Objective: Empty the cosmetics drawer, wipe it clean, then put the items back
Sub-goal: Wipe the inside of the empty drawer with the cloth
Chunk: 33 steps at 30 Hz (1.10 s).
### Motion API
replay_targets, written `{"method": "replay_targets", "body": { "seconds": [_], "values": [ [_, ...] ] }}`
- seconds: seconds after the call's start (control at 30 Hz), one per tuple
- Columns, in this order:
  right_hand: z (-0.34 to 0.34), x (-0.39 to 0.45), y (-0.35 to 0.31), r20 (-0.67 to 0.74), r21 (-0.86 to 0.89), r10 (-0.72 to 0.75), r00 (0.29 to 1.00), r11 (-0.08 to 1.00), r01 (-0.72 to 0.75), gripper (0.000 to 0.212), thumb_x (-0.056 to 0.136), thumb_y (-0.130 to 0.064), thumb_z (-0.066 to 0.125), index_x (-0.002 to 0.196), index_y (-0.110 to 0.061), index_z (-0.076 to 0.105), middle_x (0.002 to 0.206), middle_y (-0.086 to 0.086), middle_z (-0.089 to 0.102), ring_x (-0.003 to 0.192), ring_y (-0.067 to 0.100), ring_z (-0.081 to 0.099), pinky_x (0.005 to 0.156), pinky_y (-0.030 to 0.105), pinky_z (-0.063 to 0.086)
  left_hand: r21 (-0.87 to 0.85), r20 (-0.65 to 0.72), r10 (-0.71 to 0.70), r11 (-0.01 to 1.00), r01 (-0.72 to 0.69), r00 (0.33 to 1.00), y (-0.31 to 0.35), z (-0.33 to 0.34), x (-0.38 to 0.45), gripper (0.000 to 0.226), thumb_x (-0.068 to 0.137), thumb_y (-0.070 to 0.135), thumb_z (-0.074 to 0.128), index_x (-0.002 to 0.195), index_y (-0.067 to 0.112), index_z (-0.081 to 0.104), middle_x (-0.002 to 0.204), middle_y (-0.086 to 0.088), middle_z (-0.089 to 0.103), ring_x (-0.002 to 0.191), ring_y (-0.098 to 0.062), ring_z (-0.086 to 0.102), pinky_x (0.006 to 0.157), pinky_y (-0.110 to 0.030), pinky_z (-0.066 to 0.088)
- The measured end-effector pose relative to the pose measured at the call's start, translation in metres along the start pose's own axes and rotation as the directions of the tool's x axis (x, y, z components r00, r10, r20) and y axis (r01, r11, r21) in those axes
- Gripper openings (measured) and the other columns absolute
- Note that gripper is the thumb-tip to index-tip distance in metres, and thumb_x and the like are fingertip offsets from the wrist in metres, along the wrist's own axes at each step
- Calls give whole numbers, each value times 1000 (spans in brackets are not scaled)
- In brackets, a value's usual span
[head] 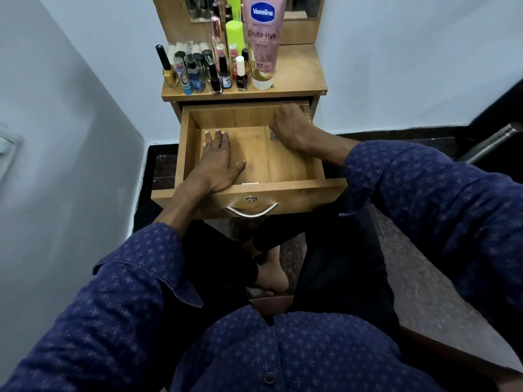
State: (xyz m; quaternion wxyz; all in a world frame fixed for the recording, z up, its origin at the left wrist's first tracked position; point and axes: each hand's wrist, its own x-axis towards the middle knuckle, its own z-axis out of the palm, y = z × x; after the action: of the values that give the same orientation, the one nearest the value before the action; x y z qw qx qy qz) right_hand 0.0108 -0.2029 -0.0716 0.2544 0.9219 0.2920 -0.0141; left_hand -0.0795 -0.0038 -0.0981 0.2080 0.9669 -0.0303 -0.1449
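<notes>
The wooden drawer [283, 184] of a small dressing table is pulled out, and its floor looks bare. My left hand [218, 161] lies flat, palm down, on the left side of the drawer floor with fingers straight. My right hand [291, 125] is in the back right corner with fingers curled; a small clear, shiny item [273, 136] peeks out under its knuckles. On the tabletop above stand several nail polish bottles [218, 77], a pink Vaseline tube [263, 38] and a lime-green bottle [235, 32].
A curved metal handle [252, 211] and a lock sit on the drawer front. A pale wall closes in on the left, and a metal chair leg [486, 145] shows at the right. My knees and a bare foot [271, 278] are under the drawer.
</notes>
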Motion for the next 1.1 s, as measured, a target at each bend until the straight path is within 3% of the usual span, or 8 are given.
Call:
{"method": "replay_targets", "body": {
  "seconds": [0.2,0.33,0.43,0.5,0.67,0.87,1.0,1.1],
  "values": [
    [5,-9,-7,165,378,23,986,922,-85,30,98,-19,67,125,-6,65,124,16,67,114,32,65,88,39,53,115,-194,8,993,15,981,-36,-14,2,88,108,39,49,166,4,-7,174,-17,-13,160,-34,-20,131,-48,-7],
    [18,-22,-32,176,632,-136,975,775,-6,23,91,-15,74,104,-27,60,124,8,66,108,28,62,79,32,43,4,-136,-66,998,67,988,-57,-18,-2,89,109,38,50,166,6,-11,174,-13,-19,159,-32,-22,131,-47,-4],
    [19,-23,-42,150,653,-133,980,758,3,21,92,-8,70,99,-26,63,123,9,66,104,29,63,77,32,47,-16,-133,-68,998,67,989,-56,-14,-1,88,110,36,48,165,5,-12,173,-13,-22,159,-31,-22,131,-46,-4],
    [19,-24,-31,153,698,-102,983,715,-34,23,87,-6,76,102,-22,68,124,6,64,101,26,65,71,30,53,5,-125,-58,998,60,990,-54,-13,0,87,110,36,47,165,4,-12,172,-15,-23,159,-32,-22,131,-47,-4],
    [20,-8,-5,-6,616,255,967,763,-197,28,94,-16,69,122,-17,72,122,12,71,111,32,69,89,41,55,15,-119,-57,998,59,991,-56,-16,-2,86,111,35,46,165,4,-12,172,-16,-22,159,-33,-21,130,-47,-4],
    [3,2,17,68,887,95,993,451,-103,25,100,-19,67,124,-14,70,99,-5,72,80,11,65,64,21,51,7,-132,-59,998,61,989,-54,-16,-2,83,110,33,45,165,2,-9,173,-17,-19,160,-34,-18,132,-49,-1],
    [-8,-4,15,-44,819,80,996,574,-10,36,101,-43,63,129,-22,71,116,-3,72,95,11,64,71,27,43,-3,-134,-61,998,61,989,-53,-14,-2,83,111,34,45,166,4,-9,173,-15,-19,160,-33,-18,131,-47,-2],
    [-9,-7,7,-156,756,104,982,652,52,28,97,-31,71,123,-21,74,111,-6,63,100,11,57,73,27,39,-7,-140,-62,998,61,988,-54,-15,-2,82,111,34,45,166,4,-8,173,-15,-19,160,-32,-19,131,-47,-3]
  ]
}}
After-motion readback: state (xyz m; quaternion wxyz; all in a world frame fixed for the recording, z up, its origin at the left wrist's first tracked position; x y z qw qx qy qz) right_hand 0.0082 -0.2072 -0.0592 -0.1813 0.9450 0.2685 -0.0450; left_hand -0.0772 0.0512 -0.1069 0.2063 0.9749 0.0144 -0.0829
